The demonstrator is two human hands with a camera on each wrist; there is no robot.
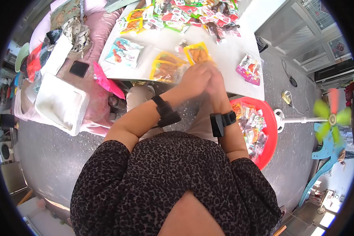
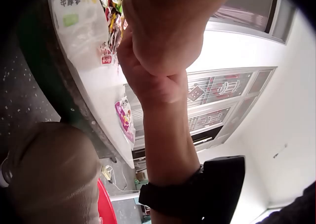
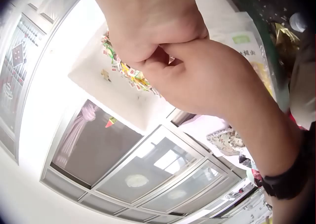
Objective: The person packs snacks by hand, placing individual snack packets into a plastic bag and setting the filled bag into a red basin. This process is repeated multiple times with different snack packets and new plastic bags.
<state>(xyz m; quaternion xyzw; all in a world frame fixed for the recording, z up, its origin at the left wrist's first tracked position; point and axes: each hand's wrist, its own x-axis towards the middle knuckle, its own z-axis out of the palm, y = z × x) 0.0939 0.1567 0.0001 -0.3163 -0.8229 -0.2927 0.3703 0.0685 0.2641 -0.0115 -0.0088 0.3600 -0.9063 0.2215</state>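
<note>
A yellow-edged packet (image 1: 198, 54) of brown food shows just beyond my two hands, held at its near edge. My left hand (image 1: 194, 78) curls at that edge, pressed against my right hand (image 1: 215, 80). In the left wrist view my left hand (image 2: 165, 31) covers part of my right hand (image 2: 148, 80). The right wrist view shows my right hand (image 3: 148, 23) touching my left hand (image 3: 202, 73), with a small gap between them; most fingertips are hidden. More yellow packets (image 1: 165, 67) lie left of my hands on the white table (image 1: 228, 51).
Many colourful packets (image 1: 196, 13) are heaped at the table's far side. A blue-and-white packet (image 1: 124, 52) lies left, a pink one (image 1: 249, 70) right. Beside my right arm stands a red tub (image 1: 272, 131) of packets. A white foam box (image 1: 63, 104) rests on the pink-covered bed at left.
</note>
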